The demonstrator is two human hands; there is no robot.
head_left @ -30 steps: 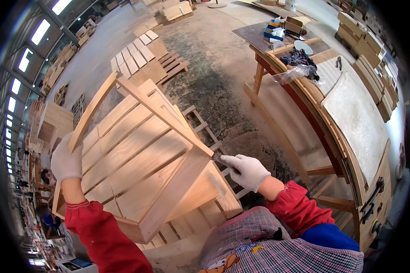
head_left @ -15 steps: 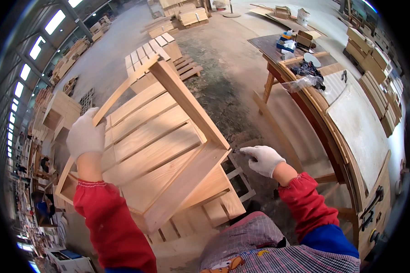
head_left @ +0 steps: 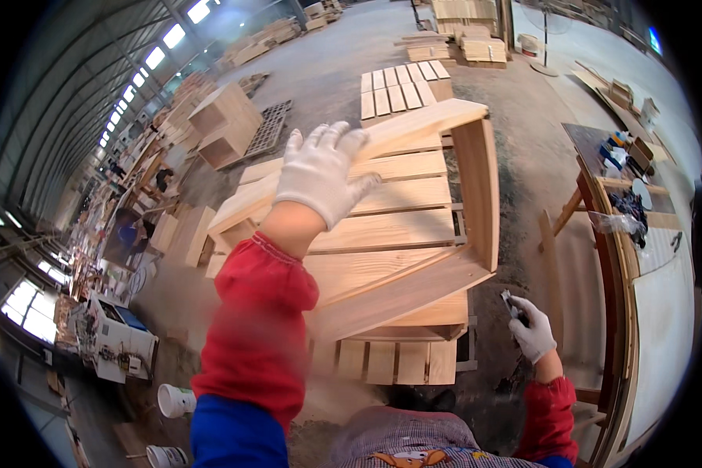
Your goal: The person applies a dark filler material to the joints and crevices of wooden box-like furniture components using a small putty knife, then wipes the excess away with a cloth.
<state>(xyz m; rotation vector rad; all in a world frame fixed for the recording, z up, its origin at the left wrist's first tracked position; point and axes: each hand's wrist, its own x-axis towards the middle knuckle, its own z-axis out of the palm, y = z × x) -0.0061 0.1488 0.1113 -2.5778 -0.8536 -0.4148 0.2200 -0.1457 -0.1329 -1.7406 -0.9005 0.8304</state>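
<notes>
A frame of pale wooden boards lies over a slatted wooden piece, its front board running diagonally near me. Above the frame's far left side is my left hand in a white glove, fingers spread. Its fingertips overlap the edge of the top board; whether they touch it I cannot tell. Right of the frame, low and apart from it, my gloved right hand is closed around a small tool with a metal tip. The tool's exact kind is partly hidden by the fingers.
A long workbench runs along the right, with small boxes, a plastic bag and dark items on it. Another slatted stack stands beyond the frame. White buckets and a white machine are at lower left.
The view has swung left, so the scene sits further right. My left hand has loosened from the frame's edge and spread its fingers. My right hand's tool now shows more plainly.
</notes>
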